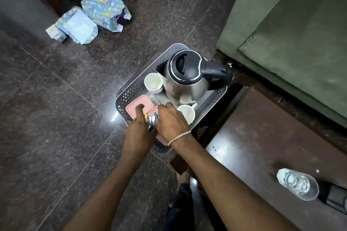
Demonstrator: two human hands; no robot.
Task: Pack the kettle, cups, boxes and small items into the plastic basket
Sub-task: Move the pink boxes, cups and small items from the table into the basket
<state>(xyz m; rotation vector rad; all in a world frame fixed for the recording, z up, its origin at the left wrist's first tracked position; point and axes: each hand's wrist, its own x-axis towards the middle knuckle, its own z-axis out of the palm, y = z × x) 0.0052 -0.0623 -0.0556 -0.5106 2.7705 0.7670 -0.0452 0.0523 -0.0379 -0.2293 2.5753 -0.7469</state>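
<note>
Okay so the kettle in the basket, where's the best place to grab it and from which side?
Take the kettle by its black handle, coming from the sofa side. The handle juts out over the basket rim there, clear of both cups, giving a full wrap-around grip; the steel body is smooth and rounded.

The kettle [185,78] stands in the basket's [131,88] far end. Cups [153,81] sit left of and before the kettle, and boxes [138,108] lie nearer me.

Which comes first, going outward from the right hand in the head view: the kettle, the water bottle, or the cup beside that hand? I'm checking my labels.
From the right hand:
1. Cup, touching its right side, in the basket.
2. Kettle, just beyond, at the basket's far end.
3. Water bottle, far right on the wooden table.
</note>
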